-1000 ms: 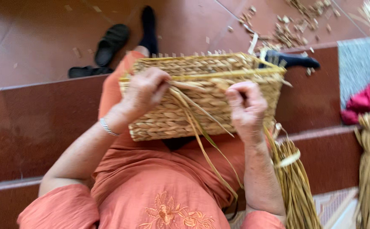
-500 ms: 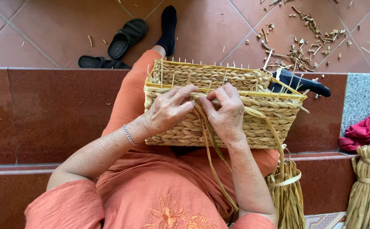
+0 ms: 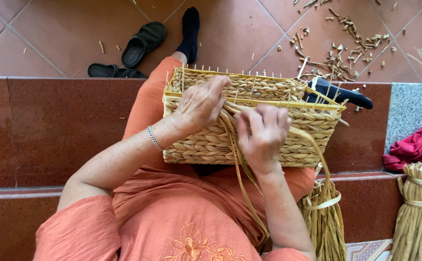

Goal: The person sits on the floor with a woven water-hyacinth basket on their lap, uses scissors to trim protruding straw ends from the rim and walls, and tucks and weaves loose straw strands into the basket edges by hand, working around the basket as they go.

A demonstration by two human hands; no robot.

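Basket: woven basket (image 3: 249, 121) lay tipped on the person's lap, braided wall up, yellow frame rim toward the floor tiles
Left hand: left hand (image 3: 199, 104) rested curled over the upper wall near the rim, fingers pressing the weave; a second earlier it sat farther left on the rim
Right hand: right hand (image 3: 261, 133) was closed, pinching loose straw strands (image 3: 237, 164) against the wall; a second earlier it was out near the right end
Change: both hands had drawn together at mid-wall, strands gathered between them
Meaning: judged, the weave was being worked at that one spot
Strand tails: hung down over the orange clothing
Nearby: tied straw bundle (image 3: 323, 220) just right of the lap; sandals (image 3: 138, 46) on the floor
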